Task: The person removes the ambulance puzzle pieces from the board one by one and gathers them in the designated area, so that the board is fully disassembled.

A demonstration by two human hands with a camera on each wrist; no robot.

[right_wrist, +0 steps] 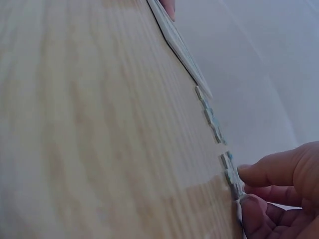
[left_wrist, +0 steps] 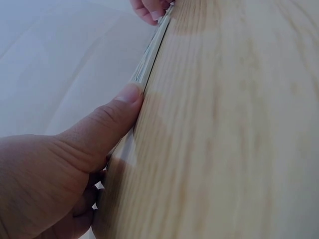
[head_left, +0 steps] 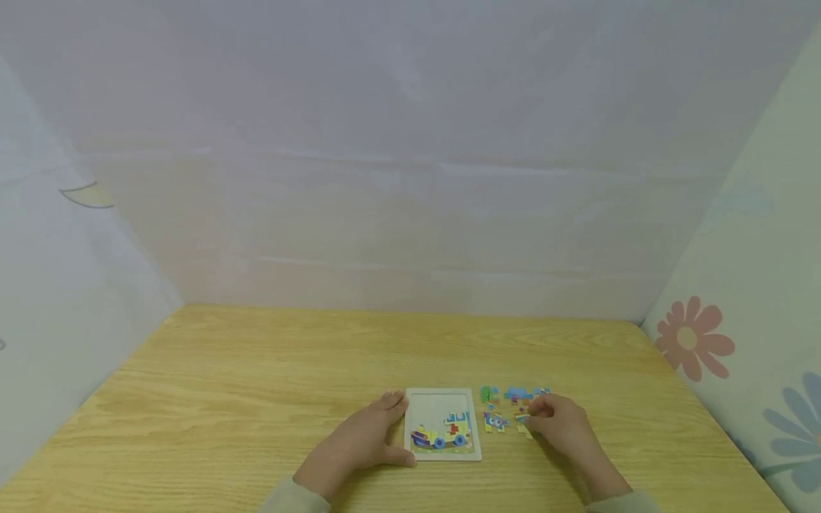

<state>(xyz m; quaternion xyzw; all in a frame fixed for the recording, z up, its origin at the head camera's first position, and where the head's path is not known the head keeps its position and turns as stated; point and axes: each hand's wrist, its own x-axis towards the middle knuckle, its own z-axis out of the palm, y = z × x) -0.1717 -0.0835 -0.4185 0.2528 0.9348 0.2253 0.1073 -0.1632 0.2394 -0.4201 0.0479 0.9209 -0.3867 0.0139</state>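
Observation:
A square jigsaw tray with a pale border lies on the table, its lower part filled with pieces showing a yellow and blue vehicle. My left hand rests along the tray's left side, thumb at the front corner and fingers near the back one. In the left wrist view, the thumb presses the tray's edge. My right hand pinches a jigsaw piece between thumb and fingertips, low over the table. Several loose pieces lie beside it, among them one with a green tree and one with blue and white shapes.
The wooden table reaches back to a pale cloth wall. Another cloth with a printed red flower hangs at the right, and a white one at the left. More blue pieces lie behind the right fingertips.

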